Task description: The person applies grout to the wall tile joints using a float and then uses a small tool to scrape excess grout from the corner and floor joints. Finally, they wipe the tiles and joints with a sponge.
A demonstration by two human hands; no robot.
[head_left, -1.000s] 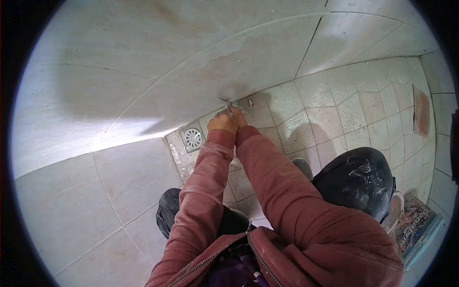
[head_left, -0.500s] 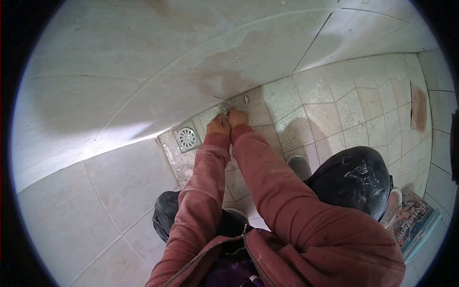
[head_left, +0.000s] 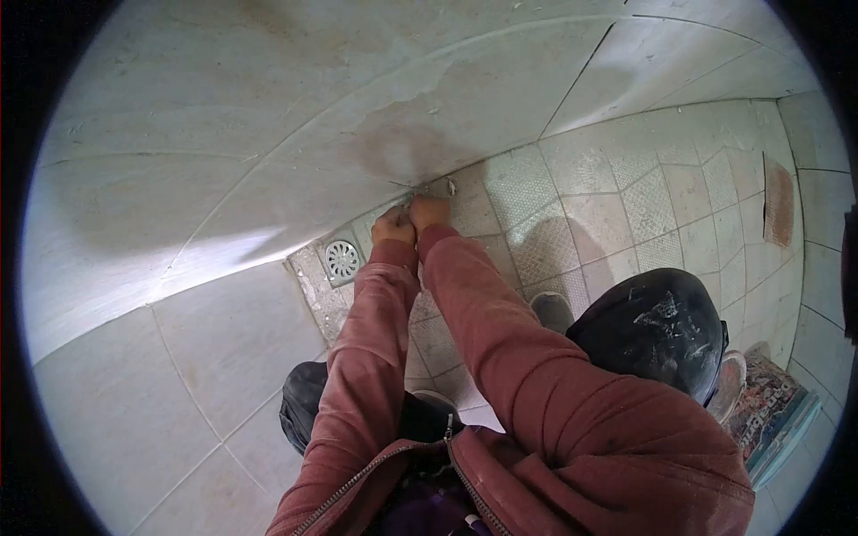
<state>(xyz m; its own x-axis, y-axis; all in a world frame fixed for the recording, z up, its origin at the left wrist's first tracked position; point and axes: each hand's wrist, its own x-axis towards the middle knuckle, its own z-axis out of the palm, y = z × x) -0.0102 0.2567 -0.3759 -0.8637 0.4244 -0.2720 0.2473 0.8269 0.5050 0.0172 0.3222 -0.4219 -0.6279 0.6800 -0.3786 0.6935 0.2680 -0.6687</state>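
My left hand (head_left: 393,227) and my right hand (head_left: 430,212) are side by side, touching or nearly so, low at the seam between the wall (head_left: 295,192) and the tiled floor (head_left: 523,183). Both have their fingers curled inward. Whatever they pinch is hidden by the hands; only a small dark, thin bit shows at the wall just beyond the fingertips. A round slotted floor drain (head_left: 342,260) in a square frame lies left of my left hand. Just right of my right hand, a small pale fragment (head_left: 451,187) rests on the floor by the wall.
My bent knee (head_left: 657,326) in dusty dark trousers is at the right. Beside it stand a round-rimmed container (head_left: 731,384) and a printed bag or box (head_left: 770,402). A brownish rectangular piece (head_left: 778,201) lies at the far right. Larger smooth tiles (head_left: 223,339) cover the left side.
Both hands have shifted slightly left along the wall seam, still together with fingers curled. The whole view has also drifted a little.
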